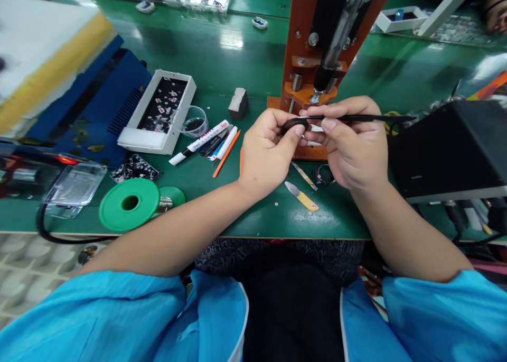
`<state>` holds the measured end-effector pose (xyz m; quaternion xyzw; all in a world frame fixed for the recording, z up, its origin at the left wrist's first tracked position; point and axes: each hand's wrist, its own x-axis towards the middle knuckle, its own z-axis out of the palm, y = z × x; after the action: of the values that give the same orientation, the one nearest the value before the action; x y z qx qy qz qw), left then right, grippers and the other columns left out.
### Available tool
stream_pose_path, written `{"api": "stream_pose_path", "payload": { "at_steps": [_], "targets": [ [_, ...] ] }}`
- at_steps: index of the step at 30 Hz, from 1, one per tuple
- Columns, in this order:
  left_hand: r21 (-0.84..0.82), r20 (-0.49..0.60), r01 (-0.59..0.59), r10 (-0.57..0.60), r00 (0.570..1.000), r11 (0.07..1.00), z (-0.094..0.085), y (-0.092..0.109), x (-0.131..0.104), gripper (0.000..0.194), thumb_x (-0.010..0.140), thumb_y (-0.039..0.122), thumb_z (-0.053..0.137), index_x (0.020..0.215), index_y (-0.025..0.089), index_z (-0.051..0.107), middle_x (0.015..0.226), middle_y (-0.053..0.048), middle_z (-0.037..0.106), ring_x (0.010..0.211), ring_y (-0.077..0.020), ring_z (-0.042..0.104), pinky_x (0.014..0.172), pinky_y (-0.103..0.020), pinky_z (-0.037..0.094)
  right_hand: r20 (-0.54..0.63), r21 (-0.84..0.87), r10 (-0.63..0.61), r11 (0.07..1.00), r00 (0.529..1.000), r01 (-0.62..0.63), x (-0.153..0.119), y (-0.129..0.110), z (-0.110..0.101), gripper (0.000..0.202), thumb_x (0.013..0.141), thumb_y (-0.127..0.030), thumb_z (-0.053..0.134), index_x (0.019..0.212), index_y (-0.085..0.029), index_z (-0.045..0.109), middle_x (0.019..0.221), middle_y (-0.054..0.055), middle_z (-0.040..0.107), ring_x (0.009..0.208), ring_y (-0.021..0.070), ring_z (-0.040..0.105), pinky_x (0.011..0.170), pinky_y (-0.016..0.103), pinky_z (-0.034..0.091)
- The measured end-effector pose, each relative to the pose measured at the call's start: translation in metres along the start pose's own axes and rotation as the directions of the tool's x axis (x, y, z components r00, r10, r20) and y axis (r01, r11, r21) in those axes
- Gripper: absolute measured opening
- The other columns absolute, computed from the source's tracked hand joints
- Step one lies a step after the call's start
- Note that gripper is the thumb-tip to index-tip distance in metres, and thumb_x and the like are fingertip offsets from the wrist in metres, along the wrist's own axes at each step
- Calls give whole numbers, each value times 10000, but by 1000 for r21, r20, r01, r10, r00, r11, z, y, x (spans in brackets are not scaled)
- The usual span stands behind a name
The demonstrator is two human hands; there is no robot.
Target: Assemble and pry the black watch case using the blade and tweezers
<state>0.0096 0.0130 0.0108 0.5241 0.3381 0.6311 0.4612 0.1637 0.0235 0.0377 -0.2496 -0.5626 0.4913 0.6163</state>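
Pinching a small dark rounded piece (292, 123), the left hand (264, 155) has its fingers closed on the edge, above the tabletop (245, 222) and on the near side of the orange press (288, 61). The right hand (356, 145) grips a slim black tool (370, 118) between thumb and fingers, its left end at the piece; whether they touch is hard to tell. The piece looks light and stiff, perhaps smooth enough to slip and easily scratched, so holding its rim seems best. The tool probably suits a light grip along its shaft.
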Motion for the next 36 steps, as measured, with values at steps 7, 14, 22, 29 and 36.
{"api": "stream_pose_path", "payload": {
  "at_steps": [7,14,22,29,36],
  "targets": [
    [41,-2,-46,46,999,998,-1,0,0,264,991,374,825,999,205,623,938,7,734,815,-109,752,766,-221,655,-10,13,54,998,999,-54,1,-2,-1,333,880,-409,994,970,-245,718,1063,-7,794,1087,224,798,828,297,733],
    [72,-24,-59,60,998,996,-3,-2,2,219,994,339,816,1003,203,644,925,12,730,803,-94,738,757,-198,633,3,25,37,999,999,-37,1,-4,-1,254,904,-356,962,962,-250,738,1060,-12,799,997,189,796,851,282,717],
    [1,-84,-28,28,996,1000,-4,-14,8,450,991,636,775,1076,234,591,891,13,688,696,-95,697,577,-195,538,-23,-8,75,997,997,-75,3,-1,-3,384,855,-456,989,981,-241,697,1039,-10,795,935,186,799,799,279,722],
    [-96,-90,136,-145,985,986,-6,-11,11,446,968,577,826,1086,249,548,930,15,697,717,-94,710,527,-191,494,20,-83,50,995,999,-48,0,3,-4,268,917,-381,929,996,-224,726,1061,15,790,1010,213,798,876,334,734],
    [-139,-78,188,-200,977,972,-5,-8,10,453,923,498,896,1063,236,554,901,23,692,654,-69,648,507,-184,468,54,-165,-62,984,997,70,1,10,-11,160,969,-294,902,1057,-231,785,1094,10,797,1039,194,786,946,313,694]
  ]
}}
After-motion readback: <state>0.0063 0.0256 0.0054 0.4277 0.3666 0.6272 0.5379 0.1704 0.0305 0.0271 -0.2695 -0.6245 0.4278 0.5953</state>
